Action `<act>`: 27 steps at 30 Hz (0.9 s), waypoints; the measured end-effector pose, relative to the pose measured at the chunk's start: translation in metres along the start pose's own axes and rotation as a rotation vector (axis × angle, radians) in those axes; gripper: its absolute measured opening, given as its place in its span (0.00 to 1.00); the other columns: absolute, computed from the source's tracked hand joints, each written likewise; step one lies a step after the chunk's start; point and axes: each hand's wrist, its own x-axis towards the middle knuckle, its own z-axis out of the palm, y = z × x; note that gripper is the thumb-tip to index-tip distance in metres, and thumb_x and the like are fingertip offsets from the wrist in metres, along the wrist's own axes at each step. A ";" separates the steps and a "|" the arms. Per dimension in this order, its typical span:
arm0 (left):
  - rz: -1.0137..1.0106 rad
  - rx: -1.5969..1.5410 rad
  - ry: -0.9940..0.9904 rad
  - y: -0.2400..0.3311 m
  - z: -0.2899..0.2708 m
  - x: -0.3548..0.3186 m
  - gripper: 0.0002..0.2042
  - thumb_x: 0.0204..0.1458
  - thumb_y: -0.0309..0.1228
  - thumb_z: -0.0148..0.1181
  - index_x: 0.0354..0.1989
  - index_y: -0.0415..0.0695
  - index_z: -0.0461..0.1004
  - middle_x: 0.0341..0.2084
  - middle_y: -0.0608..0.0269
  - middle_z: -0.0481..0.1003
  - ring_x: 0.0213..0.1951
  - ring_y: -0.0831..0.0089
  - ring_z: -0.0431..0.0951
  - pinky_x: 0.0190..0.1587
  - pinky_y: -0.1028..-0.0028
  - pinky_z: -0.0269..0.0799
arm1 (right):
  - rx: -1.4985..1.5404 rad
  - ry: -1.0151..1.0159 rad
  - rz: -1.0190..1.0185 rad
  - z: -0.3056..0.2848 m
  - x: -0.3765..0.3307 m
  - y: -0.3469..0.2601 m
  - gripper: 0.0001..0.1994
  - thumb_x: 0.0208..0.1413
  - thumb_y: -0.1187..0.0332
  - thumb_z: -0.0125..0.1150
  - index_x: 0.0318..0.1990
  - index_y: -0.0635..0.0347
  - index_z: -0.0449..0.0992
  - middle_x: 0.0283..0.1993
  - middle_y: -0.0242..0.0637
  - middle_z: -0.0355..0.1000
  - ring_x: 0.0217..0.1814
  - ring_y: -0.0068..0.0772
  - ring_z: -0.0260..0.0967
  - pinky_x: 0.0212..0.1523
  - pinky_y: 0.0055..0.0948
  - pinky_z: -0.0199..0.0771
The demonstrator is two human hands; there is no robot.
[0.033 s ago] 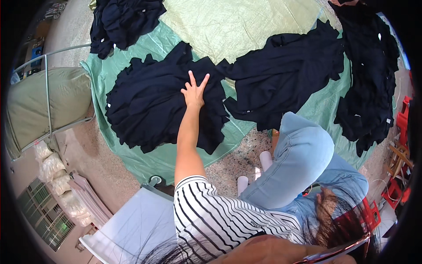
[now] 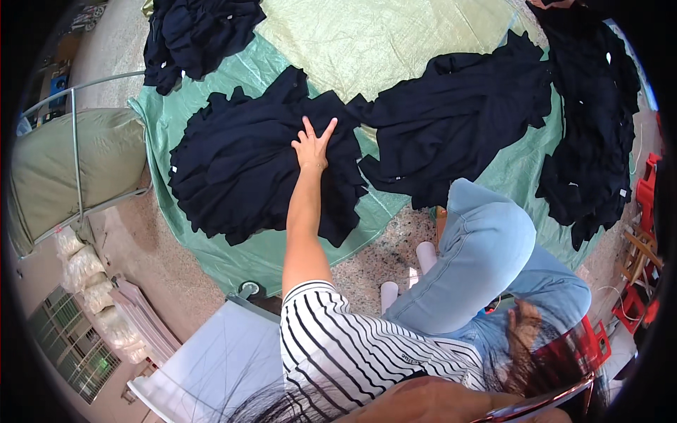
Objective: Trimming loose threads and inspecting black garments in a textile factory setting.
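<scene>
My left hand (image 2: pixel 310 146) is stretched out over a spread pile of dark navy garments (image 2: pixel 247 155). Two of its fingers point away from me in a V, and it holds nothing. Whether it presses on the cloth or hovers just above, I cannot tell. Just right of this pile, a second dark garment pile (image 2: pixel 451 116) lies touching its edge. My right hand (image 2: pixel 524 328) is low at the right by my jeans, partly covered by strands of hair, and its fingers are not clear.
A green tarp (image 2: pixel 211 261) lies under the piles, with a yellowish sheet (image 2: pixel 381 42) beyond. More dark garments (image 2: pixel 592 127) lie far right, and another heap (image 2: pixel 201 39) far left. At left stands a metal-framed cart (image 2: pixel 76 155) with a stuffed sack (image 2: pixel 113 151). Red stools (image 2: pixel 627 310) stand at right.
</scene>
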 end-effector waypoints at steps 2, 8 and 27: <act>0.008 0.053 0.062 0.005 0.020 0.012 0.60 0.37 0.32 0.75 0.71 0.84 0.35 0.67 0.44 0.57 0.52 0.56 0.71 0.46 0.57 0.68 | 0.033 -0.003 -0.009 0.001 0.004 0.001 0.13 0.51 0.68 0.64 0.44 0.59 0.76 0.38 0.42 0.74 0.44 0.47 0.68 0.45 0.42 0.61; -0.140 -0.142 0.089 -0.012 0.017 -0.005 0.24 0.42 0.29 0.66 0.52 0.61 0.75 0.40 0.59 0.78 0.46 0.62 0.75 0.46 0.58 0.65 | 0.070 -0.118 0.058 -0.044 0.022 -0.048 0.13 0.51 0.67 0.63 0.44 0.59 0.76 0.38 0.40 0.73 0.44 0.45 0.68 0.47 0.42 0.61; 0.121 -1.032 0.328 -0.090 -0.046 -0.152 0.29 0.33 0.28 0.78 0.47 0.41 0.74 0.41 0.52 0.78 0.45 0.60 0.79 0.51 0.66 0.73 | -0.005 0.185 -0.100 0.010 -0.025 -0.009 0.09 0.53 0.70 0.61 0.42 0.60 0.75 0.41 0.41 0.75 0.46 0.46 0.68 0.50 0.41 0.62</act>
